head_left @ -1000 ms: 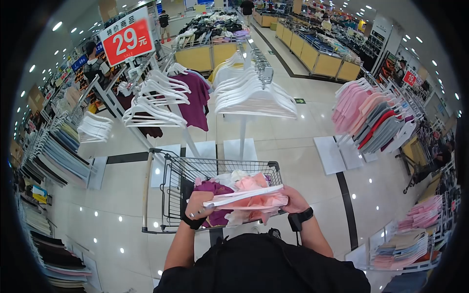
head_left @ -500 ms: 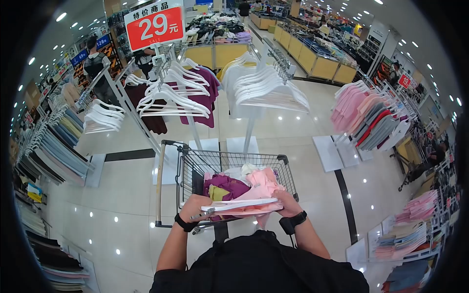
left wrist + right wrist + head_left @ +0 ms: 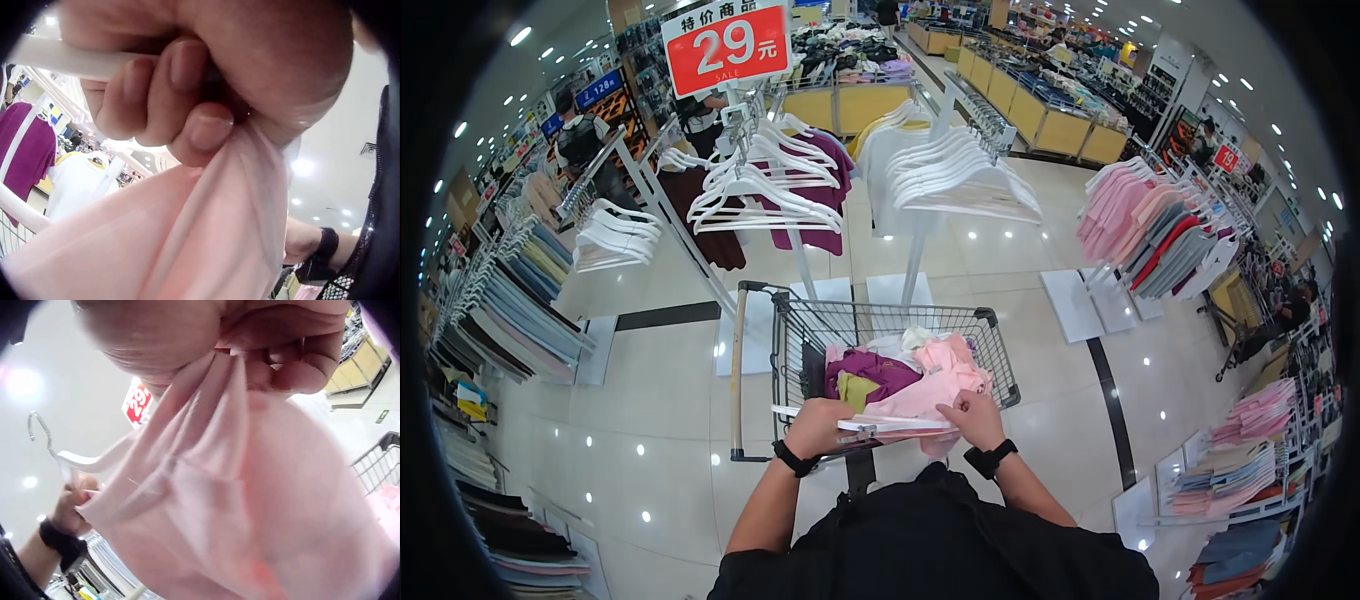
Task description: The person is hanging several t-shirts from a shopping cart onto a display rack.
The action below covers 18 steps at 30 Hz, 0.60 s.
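My left hand [image 3: 817, 428] curls its fingers round a white clothes hanger [image 3: 75, 59] and also grips a bunch of the pink shirt [image 3: 187, 231]. One end of the hanger sticks out to the left of that hand; its metal hook [image 3: 39, 428] points up in the right wrist view. Gathered pink fabric is pinched in my right hand [image 3: 976, 420], on the shirt's right side. The shirt stretches between both hands over the near side of a shopping cart [image 3: 996, 355]. Inside the cart lie a purple garment [image 3: 885, 372], an olive-green piece [image 3: 857, 391] and more pink and white clothing.
Beyond the cart stand racks with bare white hangers [image 3: 965, 185] and a purple shirt [image 3: 832, 160], under a red 29 sign [image 3: 728, 48]. Racks of clothes line the left and right sides. Yellow-fronted bins [image 3: 1065, 130] piled with clothes stand farther back.
The hanger has slid left, from spanning both hands to jutting past the left one. My right hand has moved inward and now pinches only shirt fabric. The cart sits farther right in view.
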Each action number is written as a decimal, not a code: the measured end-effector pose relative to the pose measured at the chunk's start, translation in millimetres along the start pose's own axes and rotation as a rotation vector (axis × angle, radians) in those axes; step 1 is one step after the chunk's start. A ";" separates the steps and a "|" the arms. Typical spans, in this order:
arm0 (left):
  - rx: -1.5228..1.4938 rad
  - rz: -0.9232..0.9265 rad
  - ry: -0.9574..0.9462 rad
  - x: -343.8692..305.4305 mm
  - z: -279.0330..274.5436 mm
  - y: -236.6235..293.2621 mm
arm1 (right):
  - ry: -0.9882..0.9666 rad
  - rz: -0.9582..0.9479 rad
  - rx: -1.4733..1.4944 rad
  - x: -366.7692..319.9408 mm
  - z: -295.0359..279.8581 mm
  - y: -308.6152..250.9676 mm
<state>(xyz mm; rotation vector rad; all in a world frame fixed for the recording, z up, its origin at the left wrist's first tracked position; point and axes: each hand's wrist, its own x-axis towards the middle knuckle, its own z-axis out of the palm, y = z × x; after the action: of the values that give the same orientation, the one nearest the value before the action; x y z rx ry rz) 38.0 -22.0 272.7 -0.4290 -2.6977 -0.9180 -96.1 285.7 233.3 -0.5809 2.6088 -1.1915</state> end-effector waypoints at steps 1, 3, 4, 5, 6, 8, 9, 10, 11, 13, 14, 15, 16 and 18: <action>0.009 0.008 -0.016 2.2 4.3 2.5 | -0.009 -0.042 0.049 -0.5 -1.3 -14.6; -0.033 0.014 -0.014 8.6 19.9 11.6 | -0.043 -0.063 0.171 2.1 4.7 -33.7; -0.075 0.025 -0.006 13.9 26.5 17.6 | -0.070 -0.090 0.288 3.6 8.2 -41.3; -0.074 -0.015 -0.013 19.1 29.7 23.5 | -0.078 -0.149 0.244 5.3 11.1 -46.8; -0.072 -0.010 -0.018 23.6 31.9 24.9 | -0.071 -0.147 0.248 4.4 11.5 -48.6; -0.035 -0.136 0.121 33.9 35.2 25.1 | -0.103 -0.086 0.206 3.8 9.9 -47.6; -0.032 -0.136 0.127 38.0 36.6 21.9 | -0.182 -0.103 0.194 5.1 8.1 -27.9; -0.018 -0.216 0.206 39.4 37.9 16.3 | -0.186 -0.107 0.192 2.9 4.7 -17.8; -0.006 -0.298 0.282 39.5 39.3 11.3 | -0.164 -0.187 0.143 -0.6 1.1 -8.6; 0.113 -0.329 0.452 45.2 38.4 8.5 | -0.113 -0.200 0.067 -2.7 -7.0 12.5; 0.115 -0.327 0.448 50.1 40.5 11.3 | -0.111 -0.199 0.071 0.2 -10.3 21.9; 0.235 -0.360 0.560 55.7 43.5 15.2 | 0.043 -0.127 0.238 4.5 -14.8 30.1; 0.354 -0.390 0.672 61.6 47.5 18.5 | 0.199 -0.055 0.402 9.3 -19.0 41.0; 0.300 -0.352 0.766 68.7 69.3 8.1 | 0.241 -0.006 0.489 22.9 -27.3 71.8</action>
<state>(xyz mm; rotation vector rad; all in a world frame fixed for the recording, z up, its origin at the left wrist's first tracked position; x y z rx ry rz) -32.8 40.5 247.0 0.4012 -2.1475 -0.5663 -145.2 336.9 195.8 -0.3628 2.3466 -1.9188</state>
